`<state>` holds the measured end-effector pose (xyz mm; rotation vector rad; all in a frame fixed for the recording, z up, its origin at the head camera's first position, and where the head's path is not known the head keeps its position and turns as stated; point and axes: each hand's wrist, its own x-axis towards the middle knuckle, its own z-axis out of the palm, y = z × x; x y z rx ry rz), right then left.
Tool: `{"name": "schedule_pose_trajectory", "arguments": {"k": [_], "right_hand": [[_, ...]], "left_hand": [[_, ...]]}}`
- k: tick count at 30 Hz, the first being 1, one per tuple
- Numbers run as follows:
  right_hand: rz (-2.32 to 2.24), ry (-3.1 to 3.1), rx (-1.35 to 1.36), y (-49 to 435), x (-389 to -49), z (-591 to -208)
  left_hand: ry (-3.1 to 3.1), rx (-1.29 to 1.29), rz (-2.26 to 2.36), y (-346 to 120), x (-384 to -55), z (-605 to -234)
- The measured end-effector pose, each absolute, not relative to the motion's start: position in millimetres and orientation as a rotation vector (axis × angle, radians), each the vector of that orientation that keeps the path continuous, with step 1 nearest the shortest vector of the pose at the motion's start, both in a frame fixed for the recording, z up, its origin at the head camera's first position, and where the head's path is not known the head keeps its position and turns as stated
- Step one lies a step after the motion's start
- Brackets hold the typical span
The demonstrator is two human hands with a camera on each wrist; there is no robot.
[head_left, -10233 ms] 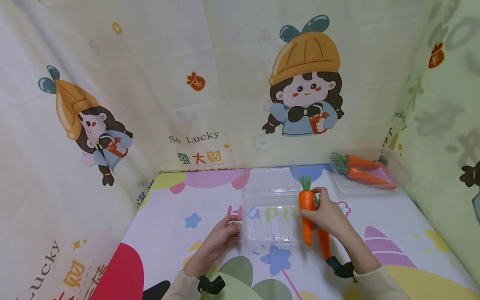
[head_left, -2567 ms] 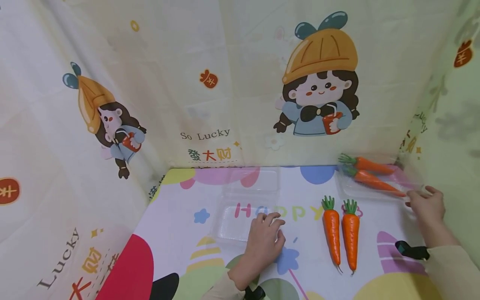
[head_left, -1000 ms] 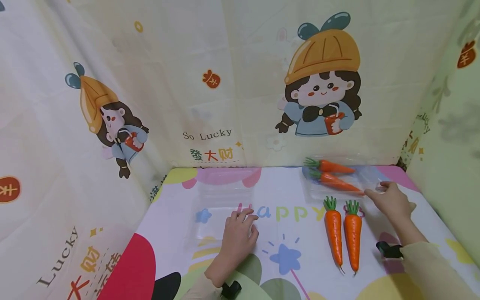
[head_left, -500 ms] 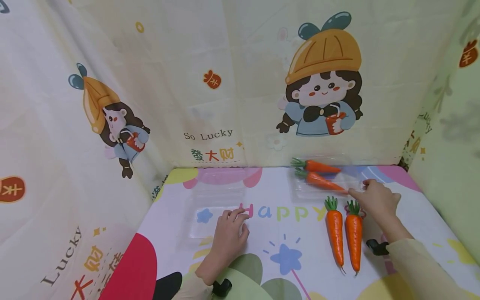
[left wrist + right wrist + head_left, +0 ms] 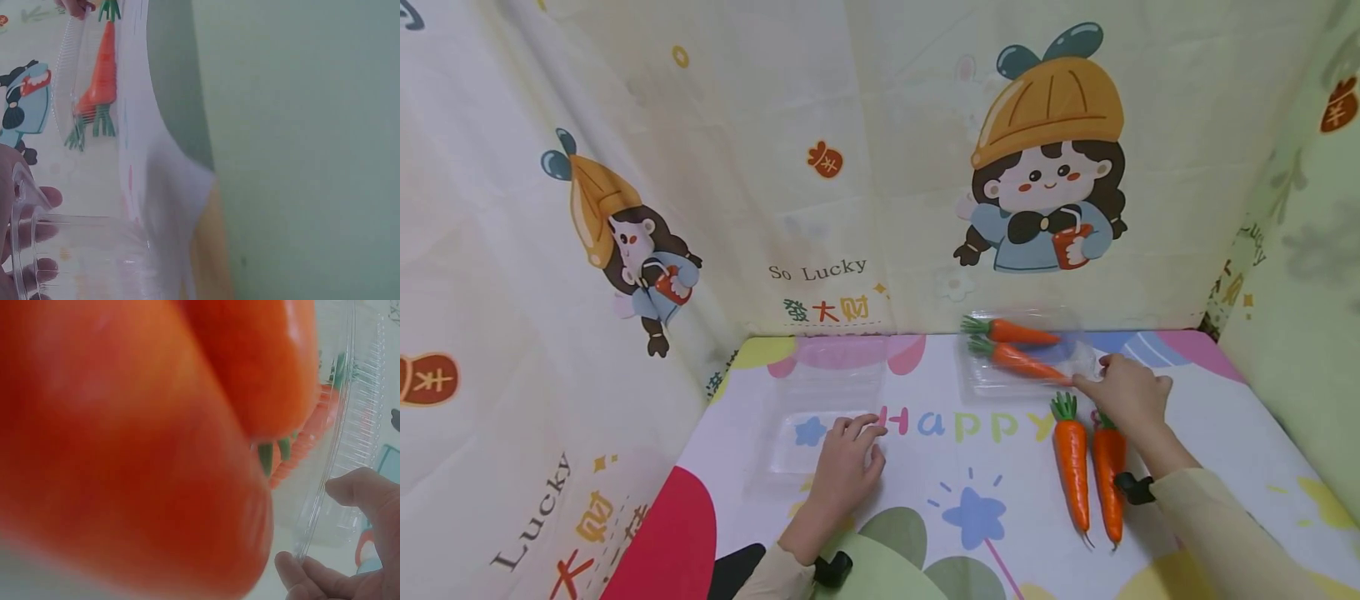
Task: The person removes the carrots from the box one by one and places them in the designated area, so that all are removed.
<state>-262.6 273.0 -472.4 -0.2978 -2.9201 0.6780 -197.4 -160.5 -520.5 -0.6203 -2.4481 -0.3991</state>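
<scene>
My right hand (image 5: 1131,396) pinches the right edge of a clear plastic box (image 5: 973,379), thumb on one side and fingertips on the other in the right wrist view. Two carrots (image 5: 1018,360) with green tops lie in that box at the back of the table. At the left, my left hand (image 5: 848,462) grips the right edge of another clear box (image 5: 782,433) with an opened lid; its fingers (image 5: 47,231) show through the plastic. Two more carrots (image 5: 1071,467) lie side by side on the table, one partly behind my right wrist. They loom blurred in the right wrist view.
A printed cloth (image 5: 910,533) with letters and shapes covers the table. Patterned curtains (image 5: 880,208) hang behind it and on both sides. The right forearm sleeve (image 5: 1232,533) passes close beside the loose carrots.
Over the last second the box with two carrots has slid left with my right hand. The other box and my left hand have shifted slightly left. Earlier, my right hand held a carrot that now lies on the table.
</scene>
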Motion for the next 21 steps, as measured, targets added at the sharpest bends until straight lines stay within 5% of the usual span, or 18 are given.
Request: {"name": "schedule_pose_trajectory", "arguments": {"k": [21], "right_hand": [[0.615, -2.939, -0.164, 237, -269, -468]], "left_hand": [[-2.443, -0.633, -0.412, -193, -203, -517]]}}
